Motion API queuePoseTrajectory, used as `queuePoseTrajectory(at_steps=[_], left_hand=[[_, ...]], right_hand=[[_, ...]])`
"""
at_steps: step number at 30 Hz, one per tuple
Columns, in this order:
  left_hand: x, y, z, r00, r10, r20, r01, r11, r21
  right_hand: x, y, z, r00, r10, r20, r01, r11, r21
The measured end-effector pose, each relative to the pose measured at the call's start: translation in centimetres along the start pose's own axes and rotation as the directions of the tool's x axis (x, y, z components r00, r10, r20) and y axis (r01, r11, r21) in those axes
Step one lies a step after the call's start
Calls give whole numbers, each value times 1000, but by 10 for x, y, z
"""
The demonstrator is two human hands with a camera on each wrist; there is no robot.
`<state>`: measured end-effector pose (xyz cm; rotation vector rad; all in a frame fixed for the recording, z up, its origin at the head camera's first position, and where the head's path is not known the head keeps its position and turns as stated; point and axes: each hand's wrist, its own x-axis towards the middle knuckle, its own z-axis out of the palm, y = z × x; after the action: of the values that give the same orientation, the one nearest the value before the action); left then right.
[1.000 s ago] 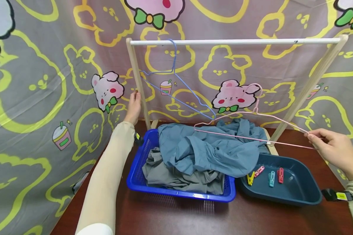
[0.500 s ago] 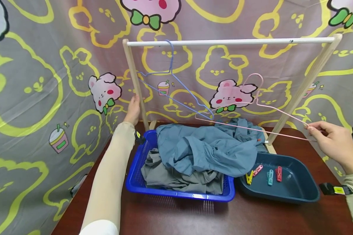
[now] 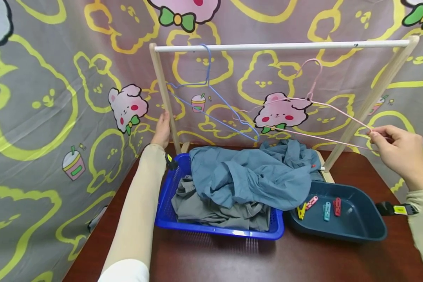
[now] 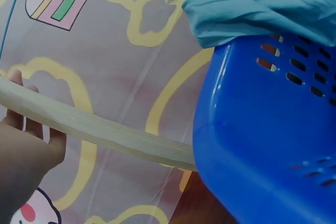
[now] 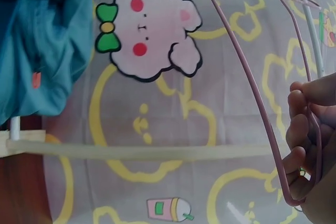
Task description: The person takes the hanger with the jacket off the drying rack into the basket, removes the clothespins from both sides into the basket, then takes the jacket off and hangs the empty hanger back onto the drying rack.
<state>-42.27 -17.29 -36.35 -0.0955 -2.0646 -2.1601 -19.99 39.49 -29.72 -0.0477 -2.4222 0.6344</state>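
My right hand [image 3: 400, 150] pinches a pink wire hanger [image 3: 335, 108] near one shoulder end. The hanger is held in the air in front of the rack, its hook just below the white rail [image 3: 268, 47]. In the right wrist view, the fingers curl round the bent end of the pink hanger [image 5: 244, 66]. At the left, my left hand [image 3: 162, 129] holds the wooden post [image 3: 160, 74] of the clothes rack. The left wrist view has its fingers passing behind that post [image 4: 105, 129]. A blue hanger [image 3: 208, 68] hangs from the rail's left part, bearing no garment.
In front of the rack stands a blue basket [image 3: 232, 232] with a blue-grey garment [image 3: 253, 172] heaped over a grey one [image 3: 211, 215]. To its right, a dark tray [image 3: 359, 223] holds several clothespins [image 3: 326, 211]. A patterned curtain [image 3: 91, 219] hangs behind and at left.
My right hand has lifted the pink hanger, so its hook has risen from well below the rail to near it. My left hand has stayed at the post.
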Motion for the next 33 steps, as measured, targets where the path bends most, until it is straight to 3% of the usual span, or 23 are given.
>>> queuePoseTrajectory(at_steps=[14, 33], left_hand=[[-1, 3, 2, 1000, 6, 3, -6, 1000, 11], [-1, 1, -1, 1000, -8, 19, 8, 1000, -5]], right_hand=[[30, -24, 3, 997, -14, -80, 23, 994, 111], [43, -43, 9, 1000, 30, -6, -29, 990, 140]])
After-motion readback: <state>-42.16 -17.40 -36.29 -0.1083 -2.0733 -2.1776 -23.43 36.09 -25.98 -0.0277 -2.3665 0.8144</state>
